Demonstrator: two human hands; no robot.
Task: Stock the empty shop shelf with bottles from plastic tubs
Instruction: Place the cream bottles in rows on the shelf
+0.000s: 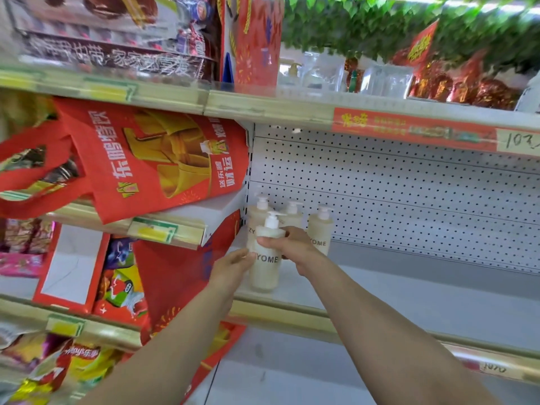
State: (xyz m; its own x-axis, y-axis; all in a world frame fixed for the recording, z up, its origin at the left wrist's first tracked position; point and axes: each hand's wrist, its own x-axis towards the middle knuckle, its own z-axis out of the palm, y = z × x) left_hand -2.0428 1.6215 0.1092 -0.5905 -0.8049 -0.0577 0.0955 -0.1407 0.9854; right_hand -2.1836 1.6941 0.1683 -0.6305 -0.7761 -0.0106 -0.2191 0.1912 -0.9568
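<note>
1. Bottle (265, 273), pump-topped, is stood upright at the shelf's (409, 293) left end, at 6 o'clock of three like bottles (320, 229).
2. Its shoulder is gripped by the right hand (289, 244), fingers curled.
3. Its side is touched at 9 o'clock by the left hand (233, 266), fingers straight.

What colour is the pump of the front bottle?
White pump, clearest in head view.

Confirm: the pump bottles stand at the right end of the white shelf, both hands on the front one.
Wrong end: the head view shows the pump bottles at the left end of the white shelf, left hand and right hand on the front bottle.
</note>
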